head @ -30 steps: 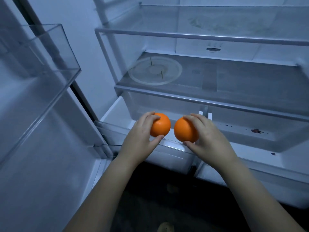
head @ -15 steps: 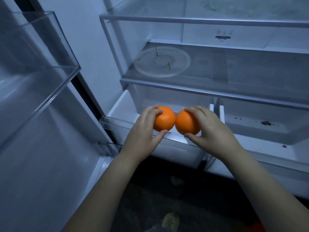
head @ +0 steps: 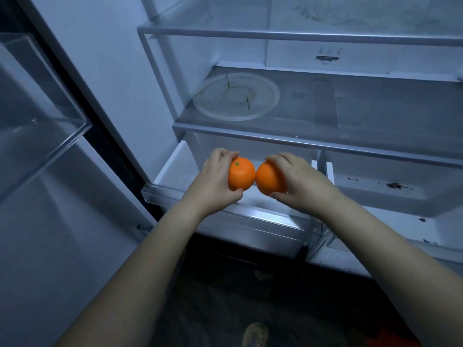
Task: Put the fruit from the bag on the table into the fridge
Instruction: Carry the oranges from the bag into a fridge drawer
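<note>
Left hand: your left hand point(head: 215, 181) curls round the left orange point(head: 241, 174), fingers over the top, thumb beneath.
Right hand: your right hand point(head: 300, 184) grips the right orange point(head: 269, 180) the same way; the two fruits touch side by side.
Fridge: the fridge point(head: 175, 71) stands open, unlit and nearly bare.
Door bin: a clear door bin point(head: 45, 116) juts out on your left, well apart from your arms.
Glass shelf: the glass shelf point(head: 363, 108) hangs just above your knuckles, so keep your hands low as you reach in.
Left crisper drawer: the left crisper drawer point(head: 172, 171) is pulled out and both oranges sit over its front part. Whether they rest on its floor cannot be told. It looks the likely landing place.
Right crisper drawer: the right crisper drawer point(head: 375, 199) is open too, with dark stains point(head: 395, 185) worth avoiding.
Round clear plate: the round clear plate point(head: 265, 101) on the shelf carries green scraps.
Oranges: lower both to the drawer floor before you let go, and part them slightly so they don't roll.
</note>
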Action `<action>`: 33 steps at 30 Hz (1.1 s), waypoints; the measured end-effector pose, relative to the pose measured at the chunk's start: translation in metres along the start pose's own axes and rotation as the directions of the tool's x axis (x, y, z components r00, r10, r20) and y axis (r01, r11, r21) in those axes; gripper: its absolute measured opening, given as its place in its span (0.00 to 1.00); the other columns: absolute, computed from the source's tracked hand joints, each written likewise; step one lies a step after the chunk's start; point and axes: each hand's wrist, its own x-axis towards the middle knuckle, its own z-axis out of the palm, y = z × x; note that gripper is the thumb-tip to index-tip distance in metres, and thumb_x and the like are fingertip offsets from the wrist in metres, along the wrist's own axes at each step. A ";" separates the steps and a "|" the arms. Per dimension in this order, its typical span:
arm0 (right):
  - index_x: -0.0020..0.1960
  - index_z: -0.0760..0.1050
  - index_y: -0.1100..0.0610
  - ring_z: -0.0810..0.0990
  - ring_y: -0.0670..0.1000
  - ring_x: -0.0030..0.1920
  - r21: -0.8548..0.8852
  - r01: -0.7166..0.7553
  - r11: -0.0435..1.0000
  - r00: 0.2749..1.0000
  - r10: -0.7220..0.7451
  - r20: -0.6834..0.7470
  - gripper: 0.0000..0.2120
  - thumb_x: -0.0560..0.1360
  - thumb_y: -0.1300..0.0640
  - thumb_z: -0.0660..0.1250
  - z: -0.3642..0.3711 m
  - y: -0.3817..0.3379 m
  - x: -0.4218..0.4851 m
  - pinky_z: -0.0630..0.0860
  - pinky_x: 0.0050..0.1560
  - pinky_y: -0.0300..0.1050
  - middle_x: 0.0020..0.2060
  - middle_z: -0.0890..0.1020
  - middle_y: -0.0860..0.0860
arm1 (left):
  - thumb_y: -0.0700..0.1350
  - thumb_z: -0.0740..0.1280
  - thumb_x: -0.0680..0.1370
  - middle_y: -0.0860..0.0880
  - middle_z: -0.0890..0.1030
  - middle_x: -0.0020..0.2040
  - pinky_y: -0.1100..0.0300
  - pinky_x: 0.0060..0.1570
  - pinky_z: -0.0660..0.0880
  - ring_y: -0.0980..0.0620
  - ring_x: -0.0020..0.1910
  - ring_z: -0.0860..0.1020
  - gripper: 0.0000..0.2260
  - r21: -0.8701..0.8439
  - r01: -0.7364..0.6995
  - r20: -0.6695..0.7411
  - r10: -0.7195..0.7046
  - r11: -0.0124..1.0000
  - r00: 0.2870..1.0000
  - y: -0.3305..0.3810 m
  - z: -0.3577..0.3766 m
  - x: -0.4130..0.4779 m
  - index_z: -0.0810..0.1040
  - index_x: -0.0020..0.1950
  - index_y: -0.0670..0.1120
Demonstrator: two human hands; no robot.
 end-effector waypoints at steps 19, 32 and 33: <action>0.70 0.57 0.57 0.72 0.59 0.60 -0.419 -0.115 0.901 0.774 0.345 0.531 0.36 0.69 0.50 0.72 0.045 0.030 0.081 0.74 0.54 0.50 0.63 0.69 0.58 | 0.45 0.76 0.68 0.47 0.68 0.65 0.54 0.52 0.70 0.45 0.60 0.71 0.35 0.399 -0.184 0.662 -0.144 0.899 0.735 -0.034 0.040 0.108 0.63 0.70 0.49; 0.70 0.55 0.59 0.73 0.60 0.61 -0.440 -0.145 0.886 0.709 0.404 0.578 0.37 0.69 0.54 0.72 0.069 0.022 0.093 0.73 0.53 0.51 0.63 0.69 0.59 | 0.46 0.78 0.65 0.44 0.68 0.63 0.57 0.47 0.68 0.44 0.59 0.71 0.36 0.387 -0.249 0.682 -0.094 0.888 0.726 -0.042 0.064 0.119 0.63 0.68 0.45; 0.70 0.56 0.59 0.73 0.60 0.61 -0.435 -0.151 0.888 0.711 0.403 0.576 0.38 0.69 0.54 0.73 0.070 0.022 0.092 0.73 0.52 0.50 0.63 0.69 0.59 | 0.46 0.78 0.65 0.44 0.68 0.63 0.57 0.47 0.68 0.44 0.59 0.71 0.36 0.386 -0.259 0.679 -0.082 0.885 0.730 -0.043 0.066 0.118 0.63 0.67 0.45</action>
